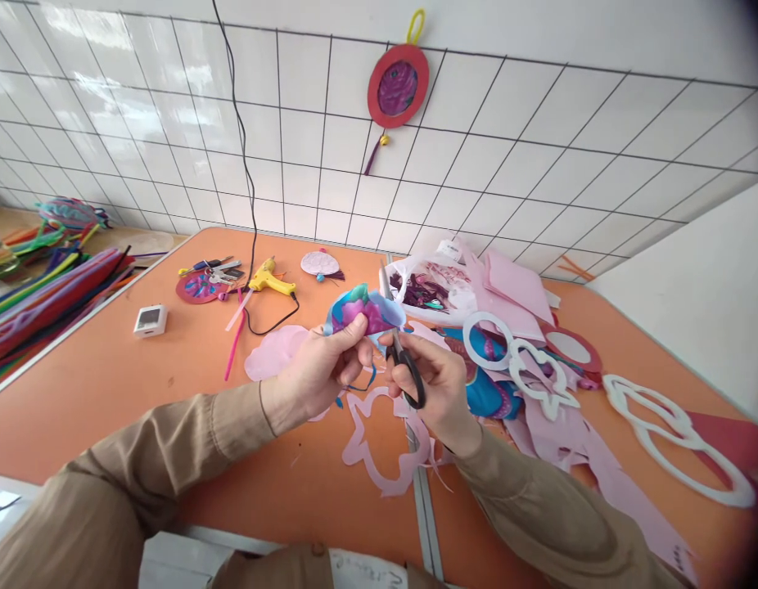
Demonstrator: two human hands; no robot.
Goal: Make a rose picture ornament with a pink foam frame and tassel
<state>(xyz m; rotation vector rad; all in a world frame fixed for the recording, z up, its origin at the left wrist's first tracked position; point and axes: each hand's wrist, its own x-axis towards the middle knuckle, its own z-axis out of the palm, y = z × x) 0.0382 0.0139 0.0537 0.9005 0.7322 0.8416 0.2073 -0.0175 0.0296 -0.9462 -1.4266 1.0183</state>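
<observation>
Pinched between the thumb and fingers of my left hand (322,360) is a piece of patterned fabric (362,309) in blue, purple and green. My right hand (437,376) grips a pair of black-handled scissors (409,370), with the blades pointing up at the fabric's right edge. A blade tip shows above the fabric; how far the blades are apart I cannot tell. Below both hands lies a pink cut-out frame (354,446) with a wavy outline. Behind my left wrist is a pale pink rounded piece (274,350). A thin blue strip (367,380) hangs under the fabric.
A yellow glue gun (272,280) with its cord, a keyring ornament (202,285) and a small white device (151,320) are at the left. White templates (542,380), pink scraps (557,433) and a bag of trimmings (437,286) cover the right. A red ornament (379,78) hangs on the tiled wall.
</observation>
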